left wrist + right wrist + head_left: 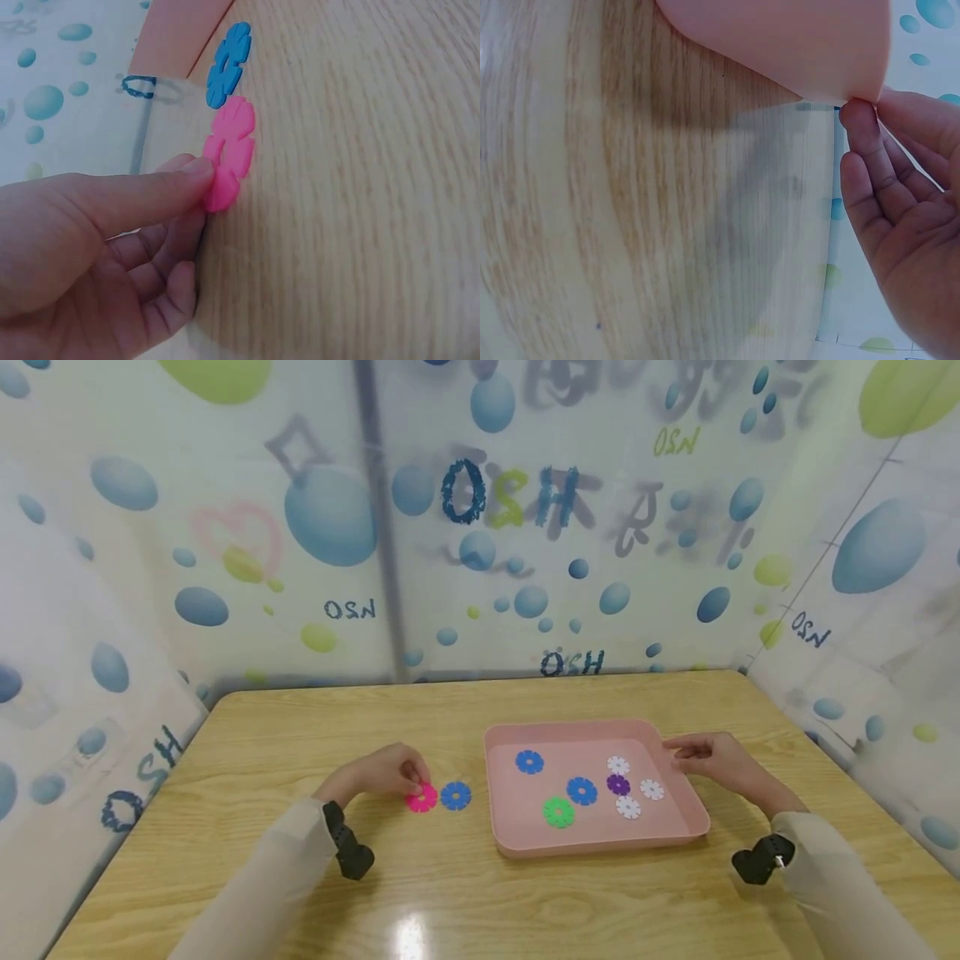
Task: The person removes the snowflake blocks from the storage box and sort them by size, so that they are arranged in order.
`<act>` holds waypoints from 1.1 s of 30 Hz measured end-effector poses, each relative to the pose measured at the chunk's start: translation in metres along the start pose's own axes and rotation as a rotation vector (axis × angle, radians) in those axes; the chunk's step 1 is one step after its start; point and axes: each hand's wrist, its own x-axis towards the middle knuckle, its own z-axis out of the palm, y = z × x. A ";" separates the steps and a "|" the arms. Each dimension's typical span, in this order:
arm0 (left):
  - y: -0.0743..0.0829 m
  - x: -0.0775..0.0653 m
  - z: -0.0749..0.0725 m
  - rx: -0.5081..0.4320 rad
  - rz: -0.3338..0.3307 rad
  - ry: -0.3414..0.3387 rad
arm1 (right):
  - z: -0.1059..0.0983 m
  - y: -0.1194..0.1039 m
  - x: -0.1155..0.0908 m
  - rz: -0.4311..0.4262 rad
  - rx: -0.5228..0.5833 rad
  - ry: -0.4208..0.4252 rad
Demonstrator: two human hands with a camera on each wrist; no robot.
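My left hand (388, 769) pinches a pink snowflake disc (422, 805) between thumb and fingers. In the left wrist view, the pink disc (238, 120) stands out past the thumb, over the wooden table. Just right of it on the table lies a blue snowflake disc (456, 804). With thumb and fingertips, my right hand (716, 762) holds the right rim of a pink tray (517, 828); the right wrist view shows the tray's wall (795, 45) in that grip. Blue, green (558, 821), purple (618, 791) and white discs lie inside the tray.
The tray stands on a wooden table (300, 893), right of the middle. A pale curtain (435, 577) with blue and green drops hangs behind the table and at both sides. Black bands with small devices (352, 852) sit on both wrists.
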 end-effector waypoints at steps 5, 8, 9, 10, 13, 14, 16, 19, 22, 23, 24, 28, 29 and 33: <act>0.001 0.001 -0.002 -0.011 -0.008 0.002 | -0.001 -0.001 -0.002 0.015 0.004 0.000; 0.004 0.003 -0.004 -0.021 -0.001 0.023 | -0.002 -0.001 -0.003 0.017 0.002 0.004; 0.007 0.005 -0.004 -0.019 0.005 0.037 | -0.002 -0.001 -0.003 0.016 0.001 0.005; 0.011 0.006 -0.004 -0.023 0.016 0.049 | -0.002 -0.002 -0.004 0.017 -0.001 0.006; 0.026 0.017 -0.003 -0.023 0.097 0.073 | -0.003 -0.002 -0.004 0.018 -0.008 0.005; 0.033 0.022 -0.002 -0.021 0.123 0.076 | -0.003 -0.003 -0.004 0.019 -0.009 0.005; 0.049 0.034 0.002 -0.023 0.173 0.069 | -0.003 -0.003 -0.004 0.024 -0.009 0.004; 0.074 0.053 0.011 -0.004 0.175 0.044 | -0.004 -0.002 -0.003 0.031 -0.010 0.002; 0.093 0.076 0.026 0.034 0.165 -0.026 | -0.004 -0.001 -0.001 0.034 -0.021 0.004; 0.098 0.083 0.031 0.053 0.156 -0.051 | -0.004 -0.001 0.000 0.033 -0.025 0.006; 0.103 0.091 0.036 0.071 0.155 -0.078 | -0.004 0.000 0.000 0.030 -0.028 0.009; 0.116 0.112 0.053 0.127 0.089 -0.199 | -0.003 0.001 0.001 0.019 -0.020 0.010; 0.118 0.115 0.055 0.131 0.059 -0.224 | -0.002 0.001 0.001 0.016 -0.015 0.006; 0.123 0.121 0.065 0.143 -0.058 -0.272 | -0.001 0.002 0.001 0.005 -0.010 -0.004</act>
